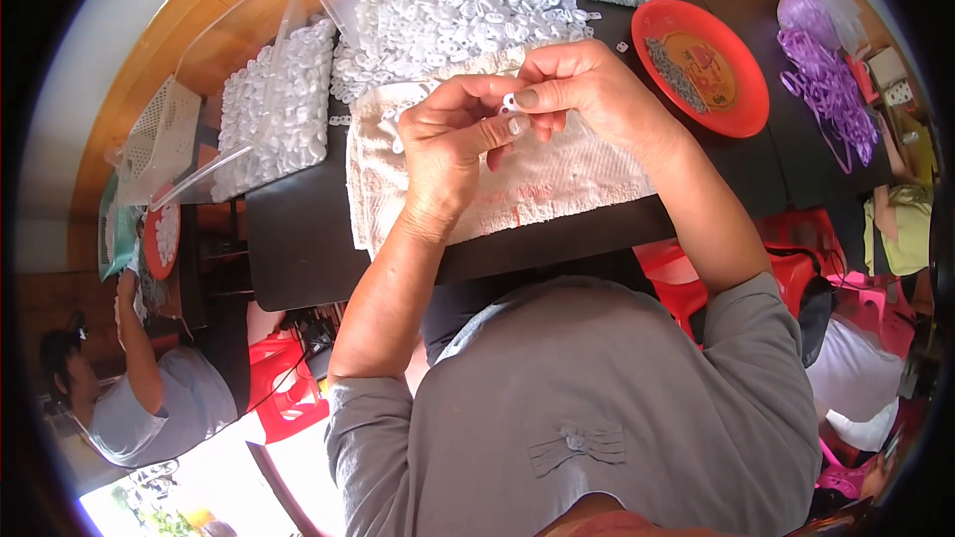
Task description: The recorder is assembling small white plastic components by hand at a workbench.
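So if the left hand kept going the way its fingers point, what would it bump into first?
The left hand points toward the right hand, so it would probably meet those fingers first, right at the small white plastic piece both hands pinch. They already nearly touch; depth is hard to judge.

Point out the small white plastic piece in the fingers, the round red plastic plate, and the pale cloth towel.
small white plastic piece [509, 103]: head view, its visible middle.
round red plastic plate [748, 72]: head view, right rim.
pale cloth towel [557, 184]: head view, bare middle.
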A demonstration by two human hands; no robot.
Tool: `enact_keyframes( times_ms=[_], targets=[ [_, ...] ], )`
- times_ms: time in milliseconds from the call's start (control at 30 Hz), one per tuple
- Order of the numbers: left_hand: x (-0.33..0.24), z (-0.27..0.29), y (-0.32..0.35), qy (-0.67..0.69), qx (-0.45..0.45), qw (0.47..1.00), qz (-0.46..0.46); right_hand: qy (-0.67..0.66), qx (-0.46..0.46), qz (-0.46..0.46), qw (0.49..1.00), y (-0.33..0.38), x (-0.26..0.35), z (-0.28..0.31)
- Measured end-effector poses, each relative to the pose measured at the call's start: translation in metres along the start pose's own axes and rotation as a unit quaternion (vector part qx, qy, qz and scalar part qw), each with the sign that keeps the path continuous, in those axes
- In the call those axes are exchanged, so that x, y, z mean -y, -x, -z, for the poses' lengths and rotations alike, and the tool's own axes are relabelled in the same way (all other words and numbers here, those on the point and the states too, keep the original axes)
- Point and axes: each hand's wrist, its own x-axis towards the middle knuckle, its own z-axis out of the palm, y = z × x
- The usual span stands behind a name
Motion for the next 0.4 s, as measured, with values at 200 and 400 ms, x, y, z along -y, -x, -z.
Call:
enact_keyframes(
  times_ms=[200,400],
  targets=[
    [-0.010,0.003,-0.001,-0.031,0.022,0.999,0.005,-0.008,-0.020,-0.022,1.000,0.001,0.003,-0.007],
    [-0.004,0.004,-0.004,-0.015,0.023,1.000,-0.009,-0.033,-0.047,-0.004,0.998,0.001,-0.003,-0.007]
  ],
)
